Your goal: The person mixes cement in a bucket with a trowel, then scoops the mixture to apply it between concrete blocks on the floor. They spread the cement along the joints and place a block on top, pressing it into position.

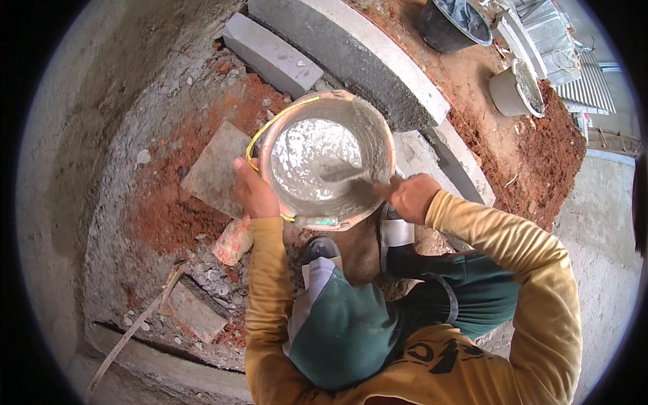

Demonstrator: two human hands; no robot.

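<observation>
A pale orange bucket point(387, 152) holds wet grey mortar point(307, 152), with a yellow cord handle along its left side. My left hand point(255, 192) grips the bucket's left side, its thumb upright by the cord. My right hand point(412, 196) is closed on the handle of a tool point(381, 189) that runs down into the mortar at the bucket's right; its head is coated or submerged, so its kind is unclear. A stained cylindrical lump point(231, 241) lies below my left hand. My booted feet are just below the bucket.
Concrete blocks point(273, 54) and curbs point(358, 54) border the far side. A black tub point(445, 30) and grey bucket point(506, 91) stand on red soil at upper right. A flat slab point(216, 165) lies left, a wooden stick point(135, 327) at lower left, and a wall point(71, 115) rises beyond.
</observation>
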